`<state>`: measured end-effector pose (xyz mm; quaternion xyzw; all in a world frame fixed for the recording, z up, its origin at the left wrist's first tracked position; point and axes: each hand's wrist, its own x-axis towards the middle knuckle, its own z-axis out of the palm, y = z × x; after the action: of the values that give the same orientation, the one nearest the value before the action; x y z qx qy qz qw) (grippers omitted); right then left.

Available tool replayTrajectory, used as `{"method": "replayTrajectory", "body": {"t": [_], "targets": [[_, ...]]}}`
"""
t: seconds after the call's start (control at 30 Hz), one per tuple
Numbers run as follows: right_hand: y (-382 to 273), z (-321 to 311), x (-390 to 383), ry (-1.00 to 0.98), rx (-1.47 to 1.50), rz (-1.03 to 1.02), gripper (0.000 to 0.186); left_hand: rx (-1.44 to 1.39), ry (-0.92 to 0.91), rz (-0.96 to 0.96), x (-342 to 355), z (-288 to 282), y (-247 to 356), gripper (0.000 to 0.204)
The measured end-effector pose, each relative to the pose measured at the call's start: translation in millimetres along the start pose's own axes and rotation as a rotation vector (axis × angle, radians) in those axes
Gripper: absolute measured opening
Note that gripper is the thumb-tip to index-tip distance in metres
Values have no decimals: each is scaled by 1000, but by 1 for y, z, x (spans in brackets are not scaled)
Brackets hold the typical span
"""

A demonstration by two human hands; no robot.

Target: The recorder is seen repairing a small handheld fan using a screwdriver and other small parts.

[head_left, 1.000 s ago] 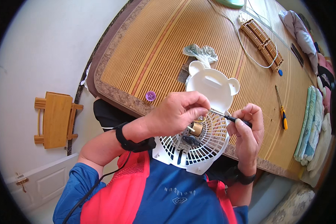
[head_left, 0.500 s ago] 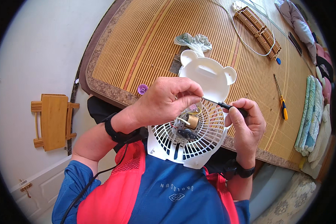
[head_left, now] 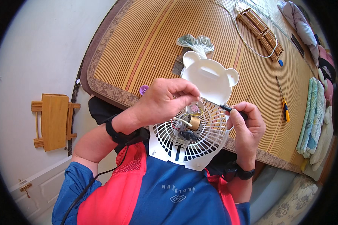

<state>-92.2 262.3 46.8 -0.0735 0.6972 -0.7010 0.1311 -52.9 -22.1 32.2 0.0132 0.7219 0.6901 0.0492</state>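
Note:
My right hand grips a small screwdriver with a black handle, its thin shaft pointing left. Close to the shaft's tip, my left hand has thumb and index finger drawn together; anything between them is too small to make out. Below both hands, a white fan housing with a radial grille rests against my front. A motor with a copper-coloured coil, a pink round part and thin wires show inside it. Just beyond lies a white bear-eared cover, its lower part behind my left hand.
The table has a bamboo mat. On it are a purple knob, a crumpled cloth, a yellow-and-black screwdriver, and a brown slatted part with a white cord. Folded cloths line the right; a wooden stool stands left.
My left fingers have drawn back slightly left and up from the screwdriver's tip, showing more of the pink part. The fan housing and cover have shifted a little to the right.

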Motion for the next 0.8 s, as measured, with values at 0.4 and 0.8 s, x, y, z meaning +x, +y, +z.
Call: {"method": "replayTrajectory", "body": {"t": [0.4, 0.8], "targets": [[12, -50, 2, 391, -10, -142, 12, 752, -92, 480, 18, -13, 13, 32], [51, -94, 22, 329, -194, -9, 16, 93, 3, -260, 9, -35, -30, 34]]}}
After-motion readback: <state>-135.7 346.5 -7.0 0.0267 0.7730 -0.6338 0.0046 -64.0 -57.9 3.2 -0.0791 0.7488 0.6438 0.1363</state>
